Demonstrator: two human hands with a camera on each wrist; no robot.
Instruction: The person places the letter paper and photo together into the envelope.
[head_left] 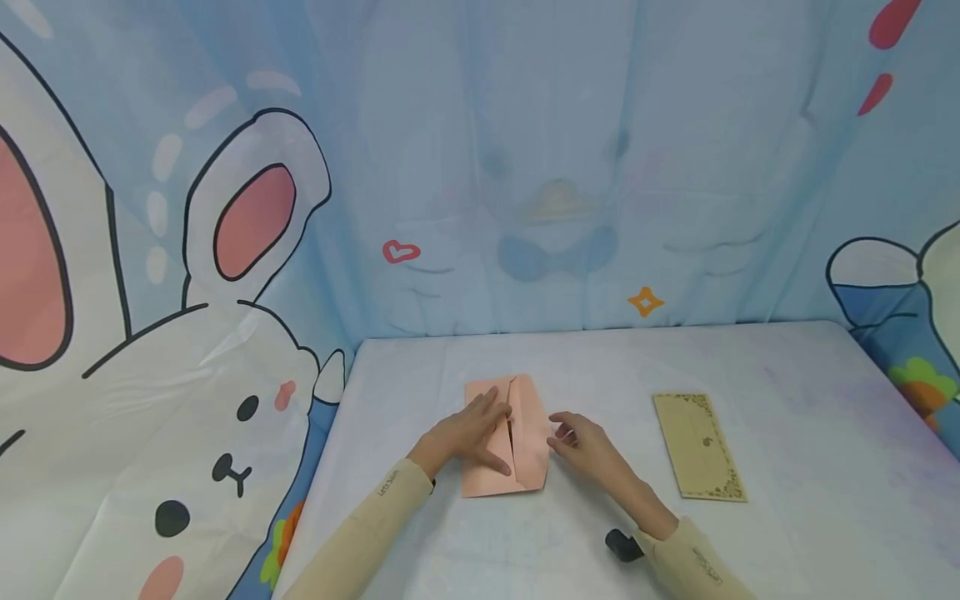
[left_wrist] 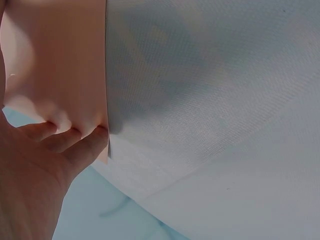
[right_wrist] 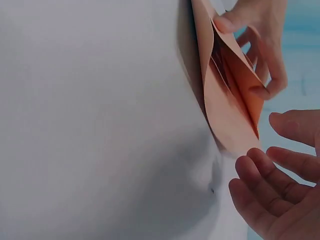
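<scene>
A pink paper envelope (head_left: 531,442) lies on the table, its flap unfolded to the right. My left hand (head_left: 471,432) rests on the envelope's left part with fingers and thumb spread. In the left wrist view the fingertips of that hand (left_wrist: 35,170) press on the paper near its edge. The right wrist view shows the envelope's mouth (right_wrist: 231,107) gaping, with a darker orange inside. My right hand (head_left: 583,443) is just right of the flap edge, fingers loosely bent, holding nothing. Its fingertips come close to the flap in the right wrist view.
A tan card-like envelope (head_left: 699,450) with a dark ornate border lies to the right on the white table (head_left: 810,417). A small black object (head_left: 624,546) is at my right wrist. A blue cartoon-print curtain (head_left: 555,125) hangs behind the table's far edge.
</scene>
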